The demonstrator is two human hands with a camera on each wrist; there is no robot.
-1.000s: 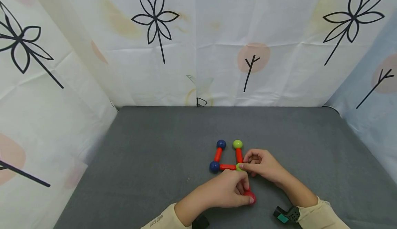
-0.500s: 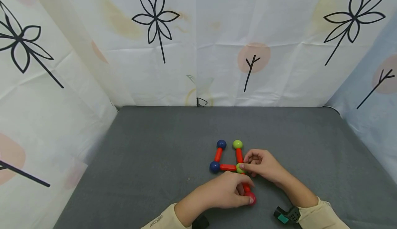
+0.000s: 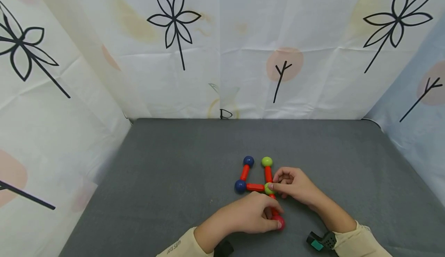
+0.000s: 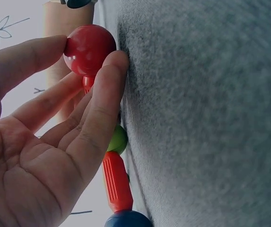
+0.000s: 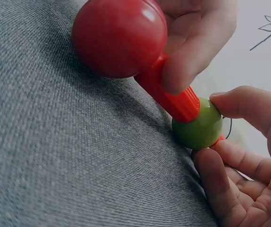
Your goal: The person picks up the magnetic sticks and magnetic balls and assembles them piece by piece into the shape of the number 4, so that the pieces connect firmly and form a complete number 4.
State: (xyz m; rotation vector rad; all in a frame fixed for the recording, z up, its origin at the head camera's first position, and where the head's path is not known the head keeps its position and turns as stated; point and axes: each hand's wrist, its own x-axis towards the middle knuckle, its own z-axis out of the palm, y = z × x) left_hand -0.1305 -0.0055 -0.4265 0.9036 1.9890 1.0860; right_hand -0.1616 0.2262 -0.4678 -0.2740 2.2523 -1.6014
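Between thumb and fingers, my left hand [image 3: 245,214] holds a red ball [image 4: 89,49], and its fingers lie along the short red rod [image 5: 171,94] joined to it. The rod's other end meets a green ball [image 5: 199,125], which my right hand [image 3: 295,185] pinches with thumb and fingertips. From that green ball another red rod [image 3: 255,187] runs left to a blue ball [image 3: 240,186]. Two more red rods reach away, one to a far blue ball [image 3: 248,161] and one to a far green ball [image 3: 267,161]. These two far balls stand apart.
A grey cloth surface [image 3: 167,172] lies under the pieces. White patterned sheets [image 3: 243,29] hang behind and at both sides. Each sleeve carries a dark wrist device, the right one [image 3: 321,241] with a green patch.
My left fingers have lifted a little off the near rod, so more of it shows up to the green ball. The red ball has shifted slightly left. My right hand stays put.
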